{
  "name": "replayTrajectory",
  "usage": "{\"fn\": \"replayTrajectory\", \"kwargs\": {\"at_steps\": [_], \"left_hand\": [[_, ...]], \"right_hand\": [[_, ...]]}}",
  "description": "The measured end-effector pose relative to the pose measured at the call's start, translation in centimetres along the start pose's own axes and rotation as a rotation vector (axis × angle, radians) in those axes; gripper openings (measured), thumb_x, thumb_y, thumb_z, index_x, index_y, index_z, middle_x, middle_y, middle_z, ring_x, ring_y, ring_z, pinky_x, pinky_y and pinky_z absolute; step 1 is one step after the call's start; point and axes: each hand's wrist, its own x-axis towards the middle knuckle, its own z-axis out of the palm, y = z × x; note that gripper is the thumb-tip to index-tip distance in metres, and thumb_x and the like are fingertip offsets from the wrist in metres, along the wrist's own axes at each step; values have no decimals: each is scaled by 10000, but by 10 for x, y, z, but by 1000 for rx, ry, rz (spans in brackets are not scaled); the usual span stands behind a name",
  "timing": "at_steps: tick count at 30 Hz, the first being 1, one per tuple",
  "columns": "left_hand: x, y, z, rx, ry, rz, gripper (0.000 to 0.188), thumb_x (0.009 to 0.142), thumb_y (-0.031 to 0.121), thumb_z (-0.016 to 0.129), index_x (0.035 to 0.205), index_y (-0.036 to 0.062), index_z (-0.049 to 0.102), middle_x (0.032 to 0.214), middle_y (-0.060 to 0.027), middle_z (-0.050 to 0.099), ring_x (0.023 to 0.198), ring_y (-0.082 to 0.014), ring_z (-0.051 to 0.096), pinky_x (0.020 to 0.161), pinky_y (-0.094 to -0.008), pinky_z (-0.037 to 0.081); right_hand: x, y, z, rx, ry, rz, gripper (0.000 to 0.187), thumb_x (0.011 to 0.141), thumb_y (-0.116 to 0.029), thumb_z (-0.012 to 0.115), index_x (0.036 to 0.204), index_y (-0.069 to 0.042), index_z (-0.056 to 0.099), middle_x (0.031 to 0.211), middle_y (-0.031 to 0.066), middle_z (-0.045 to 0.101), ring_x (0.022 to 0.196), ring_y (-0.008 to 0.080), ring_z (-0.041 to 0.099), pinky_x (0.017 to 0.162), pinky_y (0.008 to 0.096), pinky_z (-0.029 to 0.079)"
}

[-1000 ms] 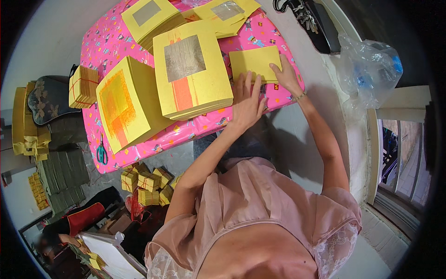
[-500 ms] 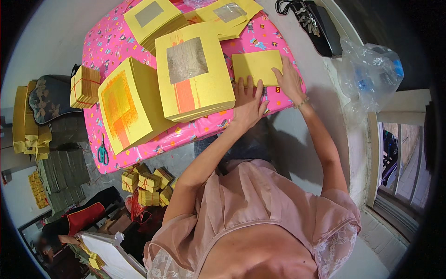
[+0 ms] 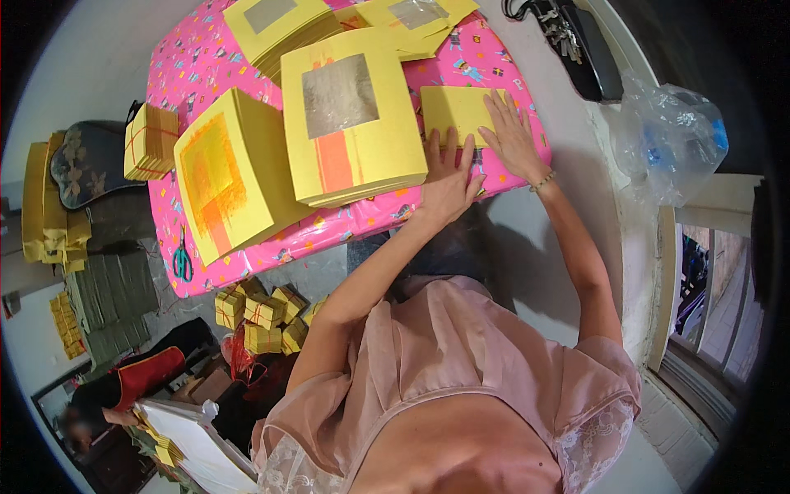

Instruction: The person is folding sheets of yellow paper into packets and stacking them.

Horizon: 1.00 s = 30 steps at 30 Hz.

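A small yellow sheet of paper point(image 3: 451, 109), which looks folded, lies flat at the right front of the pink-covered table point(image 3: 247, 276). My left hand point(image 3: 448, 181) rests at its near edge, fingers stretched out and fingertips on the paper. Lying flat across the paper's right part is my right hand point(image 3: 513, 142), fingers extended; it covers that corner. Just left of my hands stands a tall stack of yellow paper point(image 3: 395, 123), its top sheet bearing a silver square and an orange band. A second yellow stack point(image 3: 259, 165) with orange smears leans beside it.
More yellow stacks point(image 3: 317, 25) sit at the back. Green-handled scissors point(image 3: 183, 262) and a tied yellow bundle point(image 3: 151, 142) lie at the left edge. Tied bundles point(image 3: 263, 313) are heaped below on the floor. A clear plastic bag point(image 3: 671, 144) hangs by the right wall.
My right hand has moved from the paper's right edge inward, so it now lies over the paper. My left hand stays at the near edge. The whole view has shifted slightly.
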Motion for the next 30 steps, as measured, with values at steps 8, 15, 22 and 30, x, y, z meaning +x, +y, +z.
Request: {"fn": "replayTrajectory", "kwargs": {"at_steps": [8,15,22,30], "left_hand": [[13,18,-13,-100,19,-17,793,839,353,722,1417,-64,376,1368,-294,382,1348,-490,314,1152,-560,252],[-6,37,-81,-173,65,85,582,841,236,713,1297,-46,487,1246,-276,491,1236,-436,457,877,-463,509],[-45,11,-198,-459,-171,118,184,872,182,704,965,30,661,863,-148,618,824,-349,632,739,-439,512],[-45,-62,-243,-149,91,-41,365,745,110,778,1090,63,669,997,-131,647,974,-320,598,821,-419,505]], "right_hand": [[17,-12,-58,-60,-20,4,617,1022,-407,478,1532,-94,326,1606,140,265,1497,367,175,1180,568,181],[42,-100,-156,473,69,-310,344,973,-242,584,1240,-29,625,1264,139,604,1197,327,564,1013,408,441],[45,-149,-150,314,48,-676,328,860,-261,697,1105,-46,666,1113,101,637,1044,303,602,920,421,480],[45,-155,-139,263,77,-725,291,845,-254,731,1053,-55,693,1083,96,657,997,292,623,850,398,498]]}}
